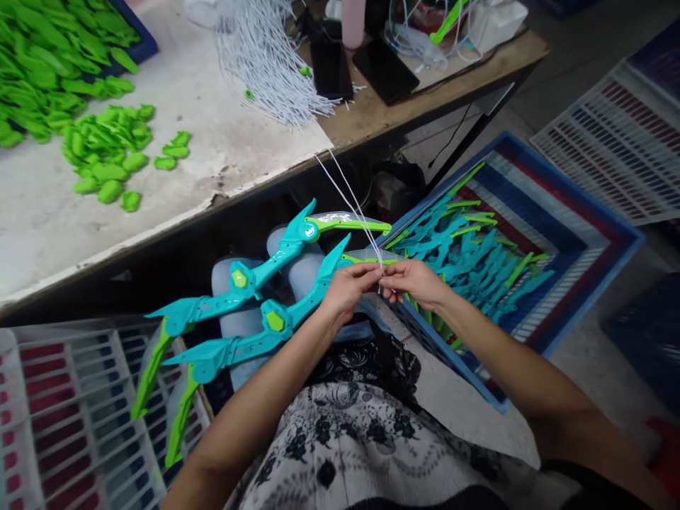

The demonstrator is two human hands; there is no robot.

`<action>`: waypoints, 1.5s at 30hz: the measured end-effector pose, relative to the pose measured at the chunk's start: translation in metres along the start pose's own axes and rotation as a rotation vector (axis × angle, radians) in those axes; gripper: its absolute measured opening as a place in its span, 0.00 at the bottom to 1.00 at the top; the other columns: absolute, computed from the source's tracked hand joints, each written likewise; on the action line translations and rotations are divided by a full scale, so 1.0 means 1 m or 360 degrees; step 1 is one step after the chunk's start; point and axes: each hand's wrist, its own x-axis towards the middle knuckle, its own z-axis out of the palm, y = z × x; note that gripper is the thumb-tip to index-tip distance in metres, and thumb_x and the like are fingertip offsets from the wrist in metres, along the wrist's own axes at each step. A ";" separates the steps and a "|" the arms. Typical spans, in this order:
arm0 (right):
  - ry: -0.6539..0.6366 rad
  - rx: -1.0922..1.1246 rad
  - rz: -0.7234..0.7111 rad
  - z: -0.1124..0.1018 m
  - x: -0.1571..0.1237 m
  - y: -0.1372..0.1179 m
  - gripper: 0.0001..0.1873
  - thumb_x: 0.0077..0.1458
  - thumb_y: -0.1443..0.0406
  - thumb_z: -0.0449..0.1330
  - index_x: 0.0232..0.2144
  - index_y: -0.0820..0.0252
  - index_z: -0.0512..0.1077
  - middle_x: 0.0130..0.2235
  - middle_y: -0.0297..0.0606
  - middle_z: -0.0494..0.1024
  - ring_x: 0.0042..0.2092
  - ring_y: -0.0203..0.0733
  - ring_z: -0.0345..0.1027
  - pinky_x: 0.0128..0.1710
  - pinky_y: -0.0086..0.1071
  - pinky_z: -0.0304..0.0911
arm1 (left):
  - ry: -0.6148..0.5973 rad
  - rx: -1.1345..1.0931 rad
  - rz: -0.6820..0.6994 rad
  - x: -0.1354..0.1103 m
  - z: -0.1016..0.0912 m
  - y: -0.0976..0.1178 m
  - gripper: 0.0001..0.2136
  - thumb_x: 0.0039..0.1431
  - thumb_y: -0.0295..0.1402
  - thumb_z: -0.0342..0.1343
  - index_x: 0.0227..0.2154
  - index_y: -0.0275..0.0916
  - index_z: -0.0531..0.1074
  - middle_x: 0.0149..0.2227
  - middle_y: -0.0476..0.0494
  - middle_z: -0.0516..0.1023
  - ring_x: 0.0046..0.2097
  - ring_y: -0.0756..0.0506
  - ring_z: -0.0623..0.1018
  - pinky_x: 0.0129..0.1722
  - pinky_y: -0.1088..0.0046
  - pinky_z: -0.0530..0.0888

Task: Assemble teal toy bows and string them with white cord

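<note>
Two toy bows, a farther turquoise-and-green bow (273, 263) and a nearer turquoise-and-green bow (312, 292), lie side by side across my lap. Thin white cords (348, 190) stretch from the table's edge down to my fingers. My left hand (345, 289) is closed in a pinch on the cords, at the right end of the nearer bow. Right beside it, my right hand (414, 281) pinches the same cords, fingertips almost touching the left ones. The cord ends between the fingers are mostly hidden.
Green plastic pieces (109, 145) and a bundle of white cords (270, 64) lie on the table (196, 142). Two dark phones (385, 71) rest beyond. At right stands a blue-rimmed crate (595, 283) holding several bows; a white slatted crate (100, 397) is at lower left.
</note>
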 end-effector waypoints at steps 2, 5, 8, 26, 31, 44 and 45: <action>0.0033 -0.0031 -0.0043 -0.008 -0.004 0.000 0.18 0.36 0.55 0.70 0.26 0.64 0.74 0.21 0.35 0.75 0.20 0.32 0.66 0.15 0.23 0.54 | -0.0044 0.0039 0.0019 0.001 0.004 -0.002 0.17 0.33 0.37 0.71 0.27 0.34 0.78 0.27 0.45 0.78 0.29 0.50 0.74 0.32 0.73 0.71; 0.0358 -0.0187 -0.0205 -0.027 -0.017 0.005 0.16 0.37 0.55 0.69 0.24 0.61 0.75 0.19 0.32 0.73 0.19 0.32 0.62 0.16 0.25 0.54 | 0.0006 0.0055 0.0050 0.002 0.006 -0.011 0.14 0.41 0.36 0.68 0.32 0.35 0.78 0.31 0.44 0.78 0.31 0.50 0.75 0.31 0.75 0.71; 0.0898 -0.0405 -0.0423 -0.048 -0.033 0.020 0.13 0.41 0.55 0.67 0.25 0.58 0.76 0.18 0.31 0.72 0.20 0.34 0.62 0.20 0.29 0.58 | 0.0076 0.0079 -0.0109 0.005 0.006 -0.027 0.08 0.48 0.33 0.63 0.30 0.33 0.77 0.31 0.42 0.78 0.31 0.49 0.76 0.30 0.75 0.72; 0.1351 -0.0964 -0.0921 -0.067 -0.015 0.086 0.13 0.53 0.56 0.58 0.28 0.57 0.76 0.33 0.39 0.76 0.36 0.42 0.70 0.35 0.35 0.65 | -0.0248 0.0046 -0.0550 0.063 0.040 -0.077 0.08 0.58 0.19 0.49 0.36 0.31 0.72 0.27 0.42 0.77 0.26 0.50 0.77 0.29 0.75 0.73; 0.1477 -0.1039 -0.0989 -0.064 -0.012 0.093 0.12 0.55 0.56 0.57 0.30 0.56 0.76 0.33 0.40 0.74 0.36 0.41 0.69 0.35 0.35 0.66 | -0.0305 0.0055 -0.0546 0.066 0.043 -0.080 0.09 0.59 0.20 0.47 0.30 0.30 0.73 0.26 0.41 0.77 0.26 0.51 0.76 0.30 0.75 0.73; 0.1438 -0.1081 -0.0988 -0.064 -0.013 0.108 0.11 0.55 0.58 0.57 0.31 0.56 0.77 0.33 0.39 0.75 0.37 0.42 0.69 0.38 0.36 0.66 | -0.0282 0.0008 -0.0435 0.073 0.045 -0.087 0.06 0.58 0.23 0.53 0.28 0.31 0.74 0.22 0.45 0.76 0.24 0.52 0.75 0.29 0.76 0.72; 0.1418 -0.1058 -0.0999 -0.065 -0.013 0.107 0.11 0.55 0.58 0.58 0.31 0.56 0.77 0.33 0.39 0.75 0.36 0.41 0.69 0.38 0.36 0.66 | -0.0270 0.0002 -0.0408 0.074 0.044 -0.087 0.06 0.58 0.23 0.53 0.28 0.31 0.74 0.22 0.45 0.76 0.24 0.52 0.75 0.30 0.76 0.72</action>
